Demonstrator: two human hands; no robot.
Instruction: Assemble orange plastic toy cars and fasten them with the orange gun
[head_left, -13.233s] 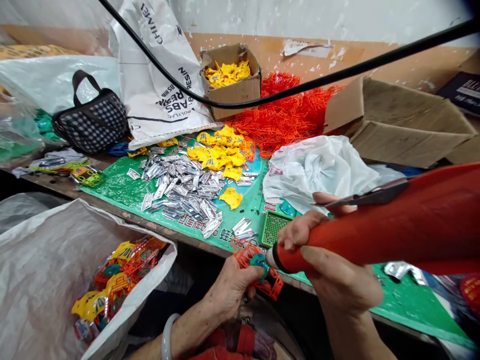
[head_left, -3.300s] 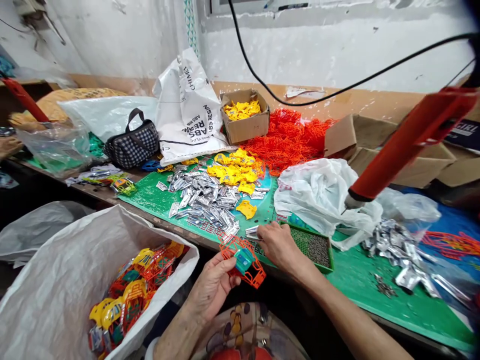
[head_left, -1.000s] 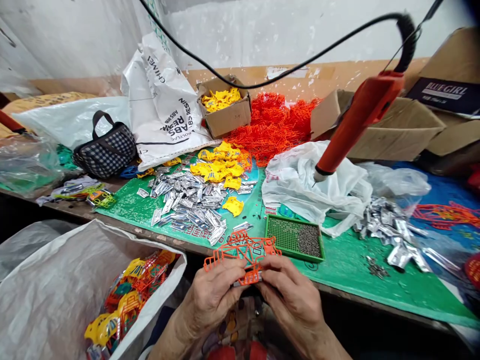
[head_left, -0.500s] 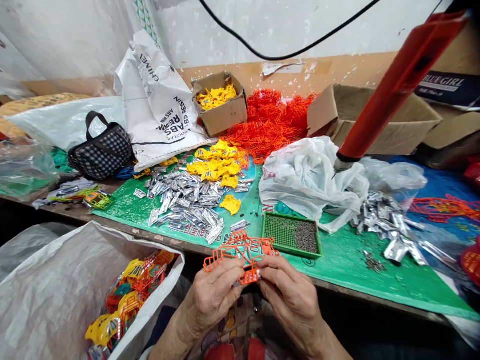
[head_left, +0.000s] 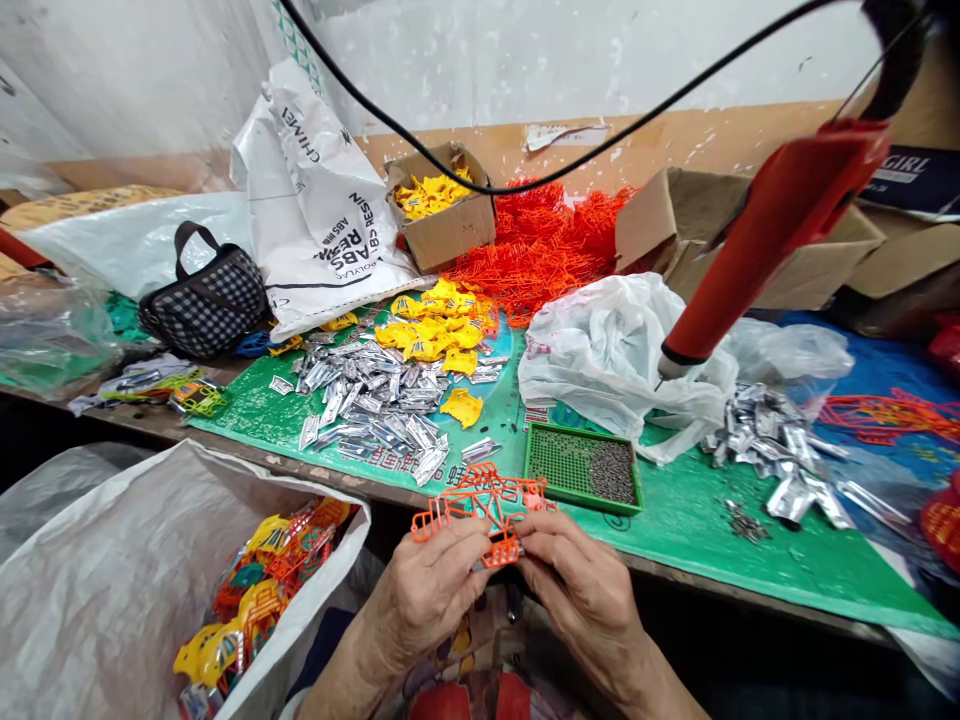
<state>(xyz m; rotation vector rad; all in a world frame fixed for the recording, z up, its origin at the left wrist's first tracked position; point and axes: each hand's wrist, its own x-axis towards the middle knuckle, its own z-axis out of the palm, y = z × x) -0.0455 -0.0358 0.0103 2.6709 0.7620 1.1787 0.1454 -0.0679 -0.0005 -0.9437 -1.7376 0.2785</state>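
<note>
- Pinching too hard could bend or snap the thin bars of the orange frame (head_left: 495, 518), since fingertips bear on it from both sides.
- A loosened grip might let it drop toward the lap, as it is held at the front edge of the bench (head_left: 697, 545).
- A careless sideways sweep of the right hand (head_left: 581, 575) could jolt the green tray (head_left: 559, 467) and scatter its small dark pieces (head_left: 611, 472).
- The hanging red tool (head_left: 739, 245) has its tip close to the white plastic bag (head_left: 600, 345), so it might snag there if pulled.
- The frame lies between the two hands, most of its lattice standing up beyond the fingertips, toward the bench.
- The left hand (head_left: 427, 580) is curled, thumb and fingers closed on the frame's near left part.
- The right hand is likewise nearly closed, pinching the near right part; whether it also grips a silver piece cannot be told.
</note>
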